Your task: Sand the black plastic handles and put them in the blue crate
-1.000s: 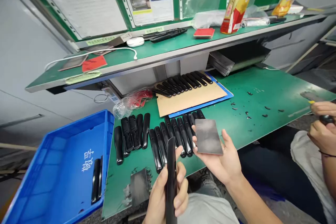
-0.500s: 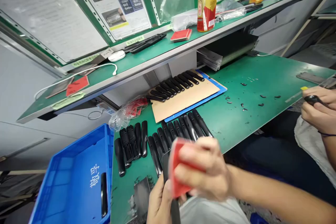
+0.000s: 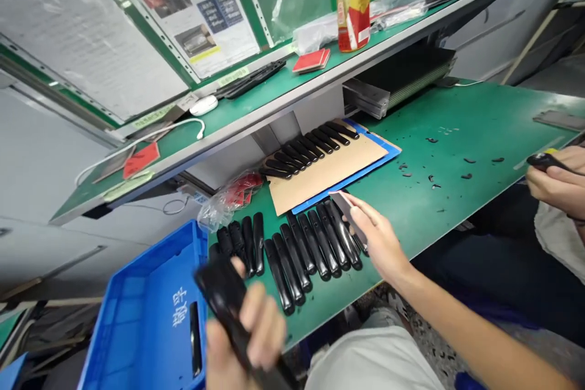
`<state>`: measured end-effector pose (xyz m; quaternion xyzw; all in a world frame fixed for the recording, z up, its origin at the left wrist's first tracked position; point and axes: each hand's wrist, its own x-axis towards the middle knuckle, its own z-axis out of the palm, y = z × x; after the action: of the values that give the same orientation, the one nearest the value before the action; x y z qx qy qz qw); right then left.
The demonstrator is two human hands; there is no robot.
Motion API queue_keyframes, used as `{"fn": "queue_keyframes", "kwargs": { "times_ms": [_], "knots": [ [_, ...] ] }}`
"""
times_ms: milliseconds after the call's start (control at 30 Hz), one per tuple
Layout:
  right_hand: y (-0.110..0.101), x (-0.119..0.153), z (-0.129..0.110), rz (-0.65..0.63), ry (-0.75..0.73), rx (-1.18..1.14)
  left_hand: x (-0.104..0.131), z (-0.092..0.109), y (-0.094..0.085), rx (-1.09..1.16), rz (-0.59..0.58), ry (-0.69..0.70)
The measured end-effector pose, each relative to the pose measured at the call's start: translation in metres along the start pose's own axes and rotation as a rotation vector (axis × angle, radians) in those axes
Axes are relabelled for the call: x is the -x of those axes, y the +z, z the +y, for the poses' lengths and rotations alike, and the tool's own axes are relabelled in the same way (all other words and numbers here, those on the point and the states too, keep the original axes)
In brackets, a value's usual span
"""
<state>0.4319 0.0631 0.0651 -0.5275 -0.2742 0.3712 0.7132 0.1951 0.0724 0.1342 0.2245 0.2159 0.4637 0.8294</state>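
Note:
My left hand (image 3: 262, 323) is closed around a black plastic handle-shaped piece (image 3: 222, 292), raised in the near left and blurred by motion. In my right hand (image 3: 379, 237) is a thin sanding pad (image 3: 350, 216), its grey face showing; the red side seen earlier is turned away. That hand hovers over the right end of a row of glossy black handle pieces (image 3: 292, 256) on the green table, apart from the piece in my left hand. Further left lie several more black pieces (image 3: 249, 244), partly covered by my left hand's piece.
Several black pieces lie on a cardboard sheet (image 3: 315, 183) over a blue board. At the left stands a blue crate (image 3: 132, 304) with one black piece inside. A shelf (image 3: 274, 97) overhangs the table. Black scraps (image 3: 432, 180) lie to the right, near a co-worker's hands (image 3: 557, 177).
My right hand has moved off the black piece, up and right, with the sanding pad. My left hand has lifted the piece leftward and tilted it.

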Motion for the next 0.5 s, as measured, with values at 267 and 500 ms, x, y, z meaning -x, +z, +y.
{"fn": "queue_keyframes", "kwargs": {
  "times_ms": [267,500],
  "knots": [
    [0.031,0.068,0.019,-0.091,0.641,-0.888,-0.099,0.022,0.005,0.410,0.107,-0.032],
    [0.046,0.091,0.013,-0.054,0.174,-0.572,-0.103,0.017,0.016,0.434,0.152,0.127]
  ]
}}
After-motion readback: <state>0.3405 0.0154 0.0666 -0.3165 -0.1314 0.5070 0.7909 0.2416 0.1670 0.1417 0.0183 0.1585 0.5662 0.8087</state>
